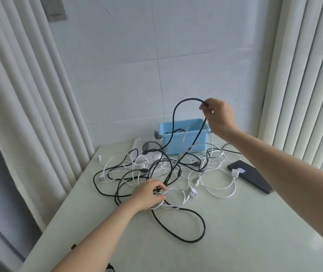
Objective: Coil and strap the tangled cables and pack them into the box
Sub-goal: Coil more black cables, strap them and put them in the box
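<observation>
A tangle of black and white cables [176,169] sprawls across the pale table [235,232]. My right hand [218,116] is raised above the pile and pinches a black cable [178,107], which arcs up and drops back into the tangle. My left hand [149,194] lies on the near side of the pile, its fingers pinching black and white strands where they cross. A blue plastic box [184,137] stands at the back of the table, with some cable inside it. A loose black loop [186,230] trails toward me.
A dark phone [252,176] lies to the right of the pile with a white plug on it. A white tray or lid [137,146] sits left of the box. Curtains hang on both sides, and a tiled wall stands behind the table.
</observation>
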Demonstrator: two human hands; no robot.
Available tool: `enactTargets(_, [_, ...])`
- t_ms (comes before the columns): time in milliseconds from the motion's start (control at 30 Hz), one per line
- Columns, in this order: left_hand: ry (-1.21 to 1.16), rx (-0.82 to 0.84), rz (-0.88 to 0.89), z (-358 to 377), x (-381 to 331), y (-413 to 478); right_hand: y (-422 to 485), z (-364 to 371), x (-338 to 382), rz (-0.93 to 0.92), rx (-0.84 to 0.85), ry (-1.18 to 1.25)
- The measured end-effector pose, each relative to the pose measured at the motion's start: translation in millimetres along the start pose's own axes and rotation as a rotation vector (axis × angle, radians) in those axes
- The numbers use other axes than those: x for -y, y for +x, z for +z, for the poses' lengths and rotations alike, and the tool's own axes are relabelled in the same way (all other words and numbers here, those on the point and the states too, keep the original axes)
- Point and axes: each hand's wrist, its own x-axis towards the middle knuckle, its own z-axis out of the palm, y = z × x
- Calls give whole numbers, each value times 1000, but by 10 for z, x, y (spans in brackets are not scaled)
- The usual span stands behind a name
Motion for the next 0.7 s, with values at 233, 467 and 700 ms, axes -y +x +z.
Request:
enactTargets(233, [-35,-133,-212,-15,33,43,279,-424,131,204,-79,462])
enactTargets(467, [15,21,-289,-167,-179,209,308,-548,252,208,3,532])
enactTargets(700, [-291,-595,46,-532,-729,474,178,-601,307,-10,196,464])
